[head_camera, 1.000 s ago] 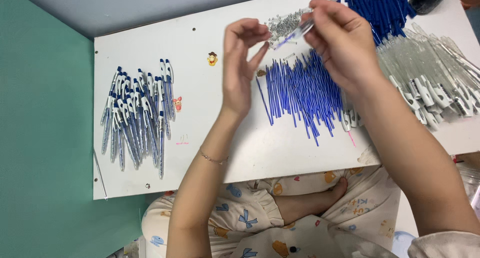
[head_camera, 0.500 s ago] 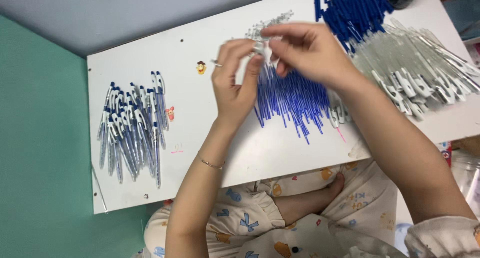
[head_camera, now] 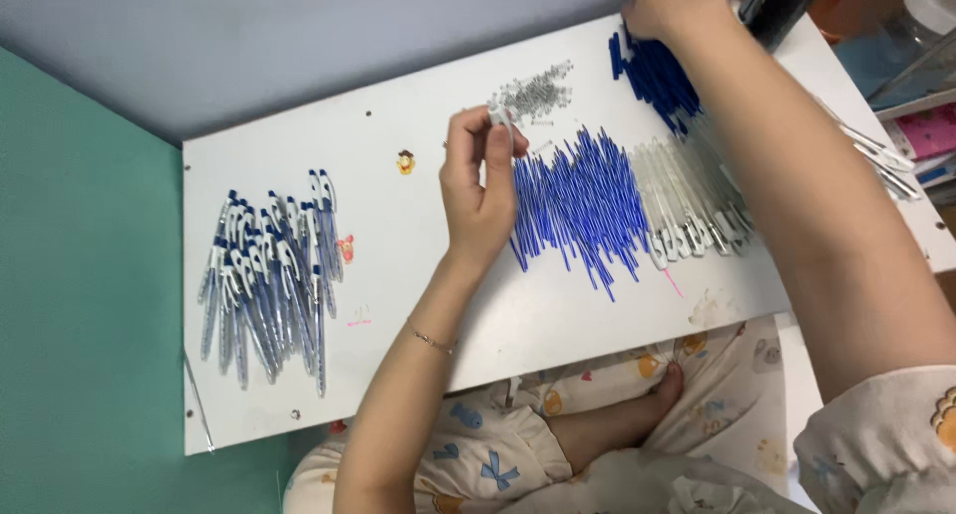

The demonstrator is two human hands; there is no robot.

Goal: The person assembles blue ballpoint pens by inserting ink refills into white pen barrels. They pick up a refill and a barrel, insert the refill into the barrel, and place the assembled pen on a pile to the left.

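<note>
Since a moment ago, my right hand [head_camera: 669, 1] left the left one and reached to the blue caps [head_camera: 652, 71], grip unclear. Left hand [head_camera: 480, 180] pinches a small clear piece [head_camera: 498, 114] just left of the blue refills [head_camera: 583, 205].

Only 1 view is given, from a camera worn on the person's head. It looks steeply down over the white desk [head_camera: 418, 96], close enough that the forearms fill much of the frame. The desk sits tilted in the picture, its far edge running up toward the right against a grey wall. The person's lap and a bare foot show at the bottom, a green surface at the left. The right hand [head_camera: 669, 4] is cut by the top edge.
</note>
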